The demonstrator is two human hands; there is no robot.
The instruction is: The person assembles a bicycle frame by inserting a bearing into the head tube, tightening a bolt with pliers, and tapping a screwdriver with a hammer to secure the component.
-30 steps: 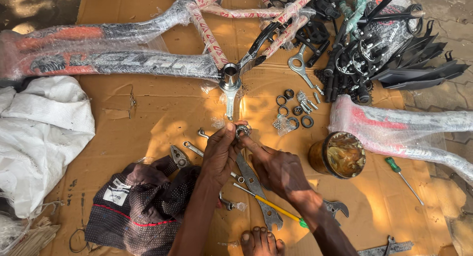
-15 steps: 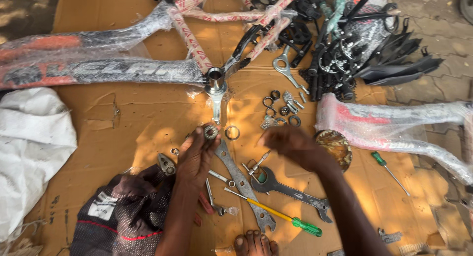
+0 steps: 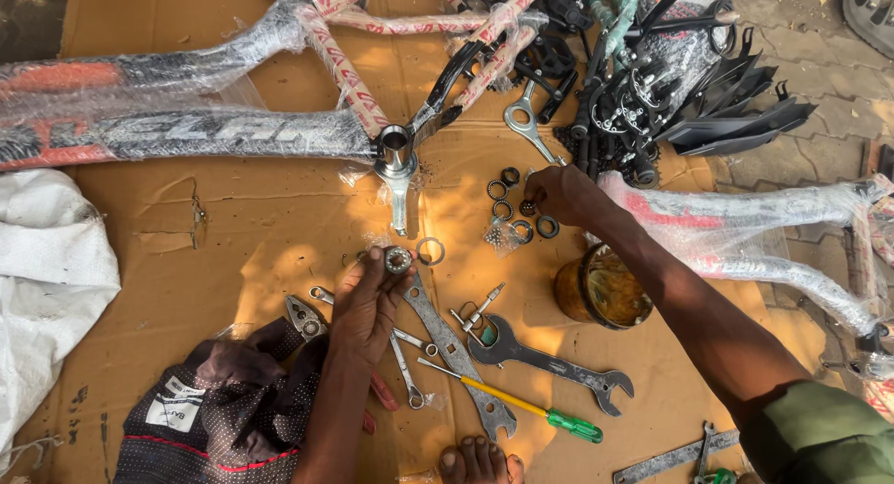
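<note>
L hand (image 3: 365, 302): closed on a bearing cup (image 3: 399, 259), pinched at fingertips, held just above the cardboard (image 3: 233, 232).
R hand (image 3: 559, 193): stretched out to the rings (image 3: 510, 207); fingers curled over one small ring (image 3: 528, 207); whether it's gripped can't be told.
Loose ring (image 3: 429, 251): laid flat just right of the cup, not touching it.
Crank axle (image 3: 397, 181): seen below the frame's shell, pointed down toward the cup.
Frame (image 3: 214, 135): wrapped in plastic, laid across the top of the cardboard.
Grease tin (image 3: 602, 286): open, set under the R forearm, near the rings.
Wrenches: one flat spanner (image 3: 456, 354) run down from the L hand; a bigger one (image 3: 549, 363) laid to its right.
Screwdriver (image 3: 521, 405): yellow shaft, green grip, laid across below the spanners.
Pliers (image 3: 303, 316): beside the L wrist.
Cloth (image 3: 219, 405): dark, bunched at lower left.
Sack (image 3: 47, 288): white, at far left.
Parts pile (image 3: 652, 83): black bits, top right.
</note>
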